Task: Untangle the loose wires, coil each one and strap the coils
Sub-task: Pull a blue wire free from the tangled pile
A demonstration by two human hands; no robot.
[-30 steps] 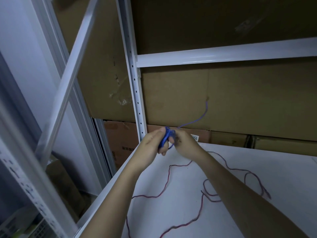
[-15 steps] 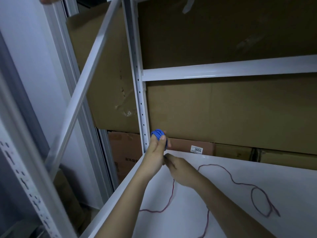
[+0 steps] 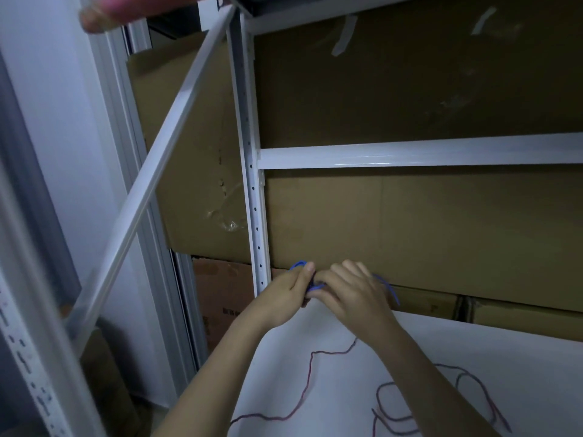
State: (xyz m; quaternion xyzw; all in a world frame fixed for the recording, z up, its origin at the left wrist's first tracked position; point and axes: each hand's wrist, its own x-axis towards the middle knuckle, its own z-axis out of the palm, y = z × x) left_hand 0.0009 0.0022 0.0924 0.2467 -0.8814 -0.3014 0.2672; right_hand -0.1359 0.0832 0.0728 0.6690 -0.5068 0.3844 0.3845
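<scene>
Most of the blue wire is hidden between the two hands at the shelf's back left corner; only a loop above the left thumb and a tail past the right hand show. The left hand has its grip closed round the blue coil, thumb upright on it. The right hand curls its fingers onto the same bundle. The red wire lies loose across the white shelf, cut off at the bottom edge. Cardboard boxes stand just behind the hands, a white upright post beside them.
</scene>
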